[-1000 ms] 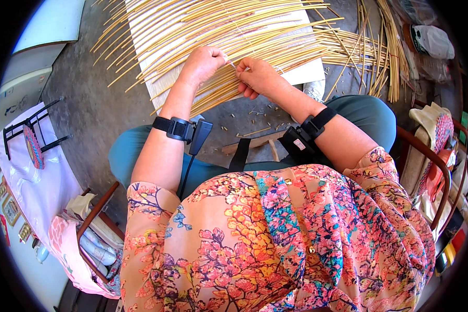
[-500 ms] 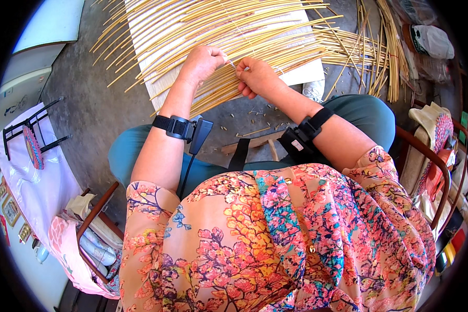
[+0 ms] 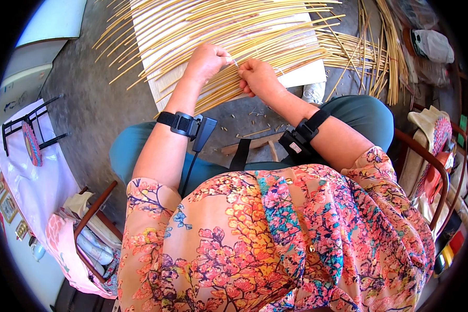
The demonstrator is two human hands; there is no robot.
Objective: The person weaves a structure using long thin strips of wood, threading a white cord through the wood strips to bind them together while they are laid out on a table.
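Note:
Many thin yellow stalks (image 3: 192, 42) lie side by side on a white board (image 3: 161, 58), joined by a row of white string across them. Over their near edge, my left hand (image 3: 207, 61) pinches a white string (image 3: 235, 63) between thumb and forefinger. Close by on the right, my right hand (image 3: 258, 77) is closed in a pinch on the same string, its other fingers curled. A short stretch of string shows between the two hands. The fingertips partly hide where it meets the stalks.
Further loose stalks (image 3: 348, 50) and an upright bundle (image 3: 395, 62) lie on the floor at the right. A white shoe (image 3: 313, 92) touches the board's near right corner. Small cut pieces and a wooden strip (image 3: 252, 143) lie before my knees. A black stool frame (image 3: 34, 127) is at left.
Both hands keep hold of the string and have shifted slightly; my left hand is a little higher and further right. The whole view has moved slightly.

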